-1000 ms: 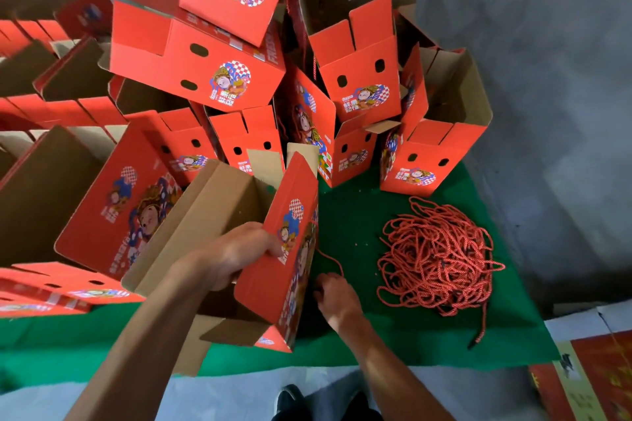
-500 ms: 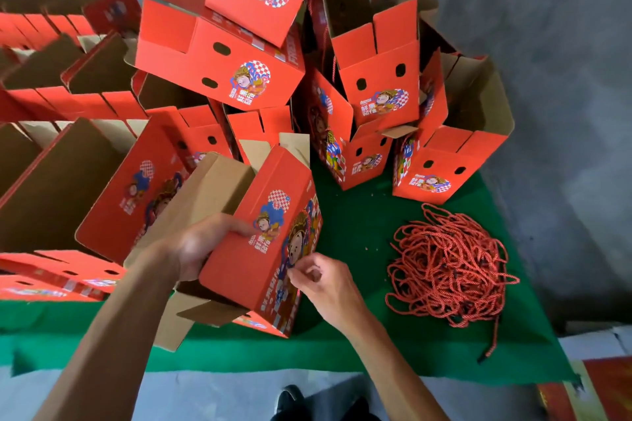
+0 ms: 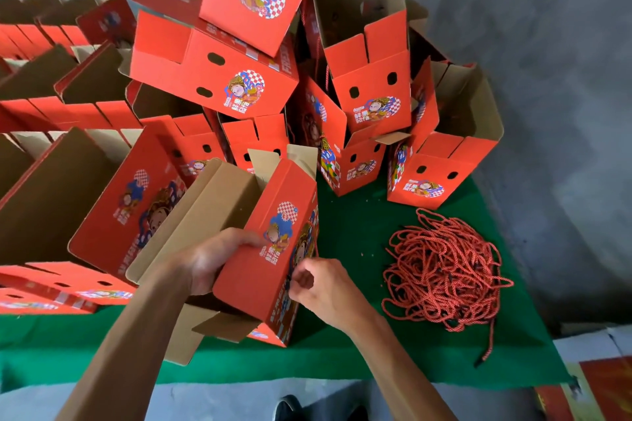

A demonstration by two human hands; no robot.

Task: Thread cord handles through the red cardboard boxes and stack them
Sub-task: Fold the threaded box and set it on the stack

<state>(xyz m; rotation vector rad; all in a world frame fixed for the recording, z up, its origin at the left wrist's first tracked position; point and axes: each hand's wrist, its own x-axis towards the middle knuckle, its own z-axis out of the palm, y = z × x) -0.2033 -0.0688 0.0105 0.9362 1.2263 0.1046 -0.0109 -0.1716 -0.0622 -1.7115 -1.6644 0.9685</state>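
An open red cardboard box point(image 3: 270, 270) with brown inside stands tilted on the green cloth point(image 3: 355, 232) in front of me. My left hand point(image 3: 208, 260) grips its top red panel, fingers curled over the edge into the opening. My right hand point(image 3: 321, 287) is at the box's right side wall, thumb and fingers pinched together on a thin red cord point(image 3: 313, 232) that runs up along that wall. To the right, a loose heap of red cord handles point(image 3: 444, 270) lies on the cloth.
A leaning pile of red boxes point(image 3: 219, 79) rises behind the held box, more stand at the back right point(image 3: 441, 164). Rows of folded boxes point(image 3: 51, 106) fill the left. Flat red boxes point(image 3: 61, 290) lie at lower left. Grey floor surrounds the cloth.
My right hand rose from the cloth to the box's side wall and now pinches the cord there. The left hand turned the box so its red panel faces up.
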